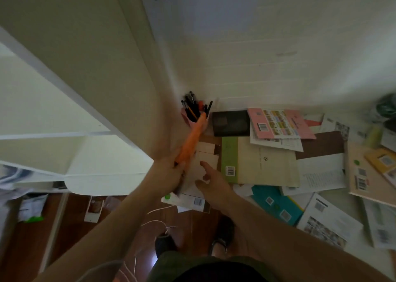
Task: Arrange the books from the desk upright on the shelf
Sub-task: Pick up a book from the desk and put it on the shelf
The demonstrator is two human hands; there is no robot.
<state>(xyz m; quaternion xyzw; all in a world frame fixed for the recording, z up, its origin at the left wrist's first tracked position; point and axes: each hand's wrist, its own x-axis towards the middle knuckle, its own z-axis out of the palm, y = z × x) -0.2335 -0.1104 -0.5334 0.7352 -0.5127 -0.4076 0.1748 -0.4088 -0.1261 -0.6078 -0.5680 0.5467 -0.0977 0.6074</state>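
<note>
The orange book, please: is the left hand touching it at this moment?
Touching. The head view shows the left hand gripping the lower end of the orange book, fingers curled round it, and lifting it edge-on above the desk.

- Orange book [191, 141]: seen edge-on, tilted, lifted above the worktop [334, 198], gripped at its lower end.
- Other books, such as a green-spined one [260, 160]: flat, overlapping, scattered on the worktop.
- White shelf [70, 134]: at left.
</note>
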